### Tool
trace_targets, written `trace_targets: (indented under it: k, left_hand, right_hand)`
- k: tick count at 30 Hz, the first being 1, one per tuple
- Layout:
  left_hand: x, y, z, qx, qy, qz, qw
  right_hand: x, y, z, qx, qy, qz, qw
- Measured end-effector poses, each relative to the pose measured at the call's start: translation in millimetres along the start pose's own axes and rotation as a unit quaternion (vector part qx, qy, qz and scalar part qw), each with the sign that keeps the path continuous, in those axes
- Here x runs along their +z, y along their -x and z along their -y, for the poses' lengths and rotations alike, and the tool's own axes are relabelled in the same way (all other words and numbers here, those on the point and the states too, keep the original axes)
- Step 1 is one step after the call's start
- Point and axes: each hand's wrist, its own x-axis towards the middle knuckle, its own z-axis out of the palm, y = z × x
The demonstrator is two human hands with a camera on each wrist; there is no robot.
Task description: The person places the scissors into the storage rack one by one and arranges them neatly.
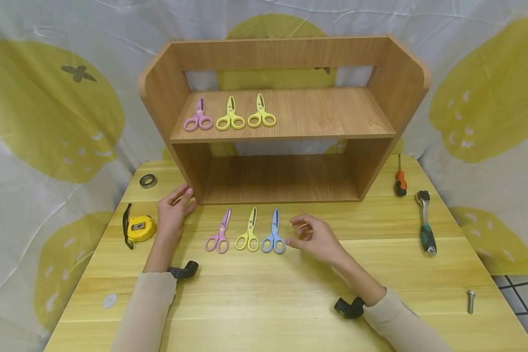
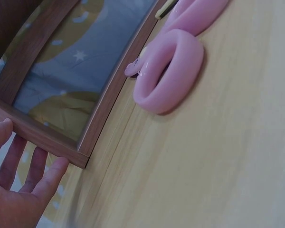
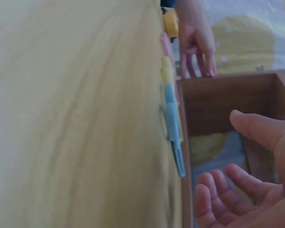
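Observation:
My left hand (image 1: pixel 172 211) touches the lower left side of the wooden shelf (image 1: pixel 286 137) with its fingertips; the left wrist view shows the fingers on the frame's corner. My right hand (image 1: pixel 318 238) holds nothing and hovers just right of the blue scissors (image 1: pixel 274 234), thumb and fingers apart. Left of these, yellow scissors (image 1: pixel 248 233) and pink scissors (image 1: pixel 220 235) lie in a row on the table, points toward the shelf. On the upper board lie pink scissors (image 1: pixel 199 116), yellow scissors (image 1: pixel 231 116) and another yellow pair of scissors (image 1: pixel 261 113).
At the left are a roll of tape (image 1: pixel 148 181), a yellow tape measure (image 1: pixel 141 228) and a small white disc (image 1: pixel 109 300). Along the right stand out an orange screwdriver (image 1: pixel 400 182), a ratchet wrench (image 1: pixel 427 225) and a bolt (image 1: pixel 471 301). A patterned curtain (image 1: pixel 127 58) surrounds the table.

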Motion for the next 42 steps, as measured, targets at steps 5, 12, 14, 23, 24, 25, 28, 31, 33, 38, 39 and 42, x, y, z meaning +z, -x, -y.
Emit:
trace_targets:
  k: [5, 12, 14, 23, 24, 25, 28, 31, 33, 38, 39, 42]
  left_hand:
    - [-0.1, 0.7, -0.6, -0.009, -0.011, 0.001, 0.9999]
    - [-0.9, -0.5, -0.1, -0.01, -0.01, -0.001, 0.9999]
    - [-1.1, -0.9, 0.2, -0.01, -0.01, -0.002, 0.9999]
    - [2.2, 6.5, -9.7, -0.02, -0.011, 0.0, 0.9997]
    - [2.8, 8.1, -11.4, -0.019, -0.013, 0.001, 0.9997]
    - [3.1, 9.3, -12.7, -0.016, -0.01, 0.003, 0.9998]
    - [3.0, 9.7, -12.9, -0.009, -0.002, 0.005, 0.9999]
    - [1.1, 5.8, -8.1, -0.002, 0.011, 0.006, 0.9999]
    - [0.1, 2.9, -4.3, -0.001, 0.011, 0.003, 0.9999]
    - [-0.6, -0.8, 0.5, -0.002, 0.006, 0.001, 1.0]
    - [-0.5, -1.0, 0.5, -0.002, 0.004, 0.001, 1.0]
    - [-0.1, -1.5, 0.0, -0.007, 0.001, 0.001, 1.0]
  right_hand:
    - [11.6, -2.1, -7.3, 0.006, -0.001, 0.008, 1.0]
    - [20.3, -4.9, -12.3, -0.003, 0.006, 0.016, 1.0]
    - [22.3, -5.4, -12.7, -0.002, 0.01, 0.014, 1.0]
    - [36.4, -6.6, -19.4, 0.001, 0.043, -0.005, 0.999]
    - [37.6, -6.5, -19.5, 0.001, 0.046, -0.008, 0.999]
    - [38.7, -6.6, -20.2, -0.001, 0.049, -0.012, 0.999]
    - [41.5, -6.9, -20.6, -0.008, 0.063, -0.023, 0.998]
    - [43.4, -7.6, -20.0, -0.017, 0.077, -0.03, 0.996]
    - [44.5, -7.9, -19.6, -0.02, 0.088, -0.033, 0.995]
    - [45.5, -7.8, -17.6, -0.023, 0.104, -0.04, 0.993]
    - [45.4, -7.8, -16.8, -0.023, 0.105, -0.04, 0.993]
    - [44.9, -7.7, -15.6, -0.018, 0.11, -0.04, 0.993]
